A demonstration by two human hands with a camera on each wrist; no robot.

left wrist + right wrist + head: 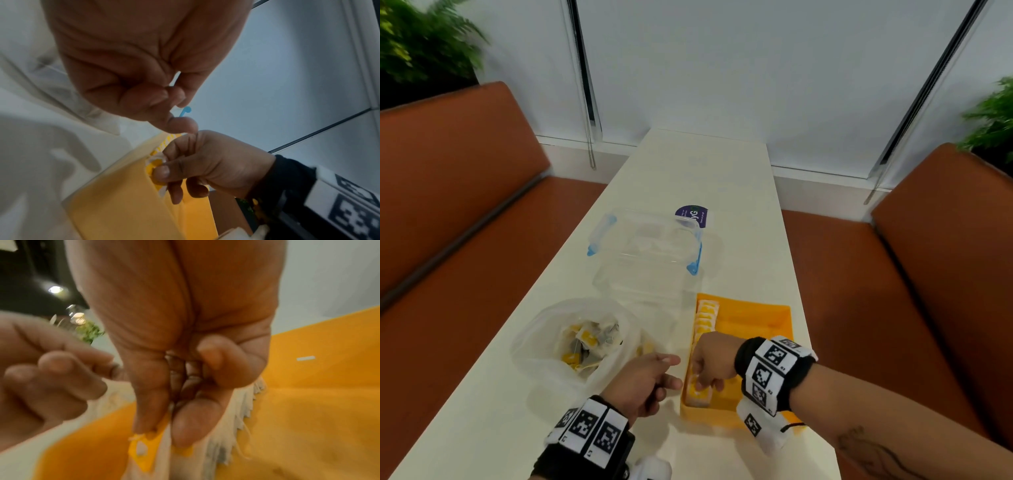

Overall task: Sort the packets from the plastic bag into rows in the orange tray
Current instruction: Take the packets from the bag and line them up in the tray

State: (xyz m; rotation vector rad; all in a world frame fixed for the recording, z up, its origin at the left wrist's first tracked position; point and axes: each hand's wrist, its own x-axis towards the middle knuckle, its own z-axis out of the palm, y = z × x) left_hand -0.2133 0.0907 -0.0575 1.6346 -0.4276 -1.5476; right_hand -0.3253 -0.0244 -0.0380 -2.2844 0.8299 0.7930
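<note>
The orange tray (753,320) lies on the white table, with a row of white-and-yellow packets (706,317) standing along its left side. My right hand (707,377) reaches down at the near end of that row. Its thumb and fingers pinch one packet (144,456) with a yellow label, standing among the others (242,404). My left hand (657,375) hovers just left of the tray's edge, fingers loosely curled and holding nothing. The clear plastic bag (544,329) lies farther left with several packets (587,339) inside.
A clear lidded container (647,243) with blue clips stands behind the bag and tray, a purple label (693,214) behind it. Orange bench seats (465,205) flank the narrow table (705,171). The tray's right part (756,329) holds no packets.
</note>
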